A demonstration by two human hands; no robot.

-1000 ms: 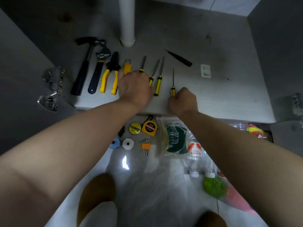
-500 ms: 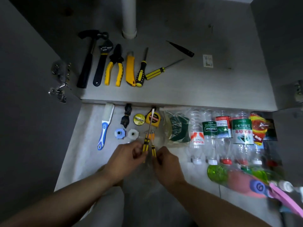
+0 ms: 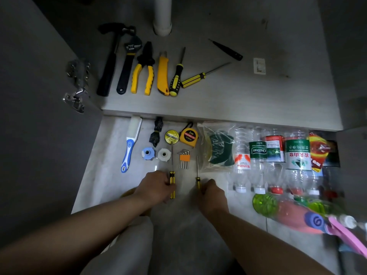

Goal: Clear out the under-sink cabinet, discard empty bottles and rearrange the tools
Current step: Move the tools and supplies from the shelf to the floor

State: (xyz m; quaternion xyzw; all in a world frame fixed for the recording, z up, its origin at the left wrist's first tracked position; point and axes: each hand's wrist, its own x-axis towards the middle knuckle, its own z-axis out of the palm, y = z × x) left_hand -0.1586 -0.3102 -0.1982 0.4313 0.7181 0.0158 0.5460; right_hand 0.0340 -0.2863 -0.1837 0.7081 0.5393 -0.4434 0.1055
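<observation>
My left hand (image 3: 154, 186) grips a yellow-and-black screwdriver (image 3: 172, 177) by its handle, the shaft pointing toward the cabinet. My right hand (image 3: 211, 192) holds a thinner yellow-and-black screwdriver (image 3: 197, 180) the same way. Both are over the floor in front of the cabinet. On the cabinet floor (image 3: 238, 92) lie a hammer (image 3: 110, 60), a wrench (image 3: 128, 66), yellow pliers (image 3: 144, 70), a yellow utility knife (image 3: 163, 74), two more screwdrivers (image 3: 176, 76) (image 3: 200, 76) and a black awl (image 3: 226, 50).
On the floor lie a brush (image 3: 130, 145), tape roll (image 3: 171, 136), tape measure (image 3: 188, 136), hex keys (image 3: 184, 158), two plastic nuts (image 3: 148, 153), a bagged scouring pad (image 3: 217, 148) and several plastic bottles (image 3: 258, 161). A white drain pipe (image 3: 162, 14) rises at the cabinet back. Door hinge (image 3: 77, 84) at left.
Both hands took two screwdrivers out of the cabinet row and drew them back over the floor. They have since moved apart, each hand with one screwdriver.
</observation>
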